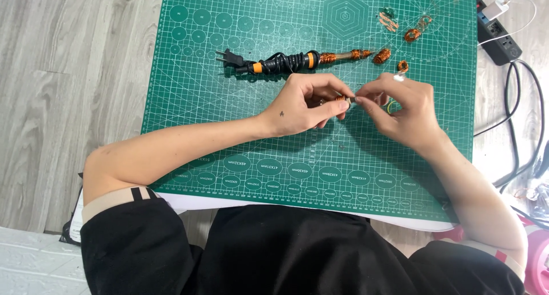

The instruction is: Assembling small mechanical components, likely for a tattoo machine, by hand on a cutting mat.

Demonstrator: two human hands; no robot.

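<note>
Both hands meet over the middle of a green cutting mat (pixel 200 112). My left hand (pixel 306 103) pinches a small copper wire coil (pixel 341 98) between thumb and fingers. My right hand (pixel 403 109) touches the same coil from the right with its fingertips closed on its end. A thin yellow-green wire shows under the right hand. Most of the coil is hidden by the fingers.
A soldering iron (pixel 297 60) with a black cord and plug lies on the mat beyond my hands. Several small copper coils (pixel 382 56) and wire scraps (pixel 389 22) sit at the mat's far right. A black power strip (pixel 496 40) and cables (pixel 523 100) lie off the mat to the right.
</note>
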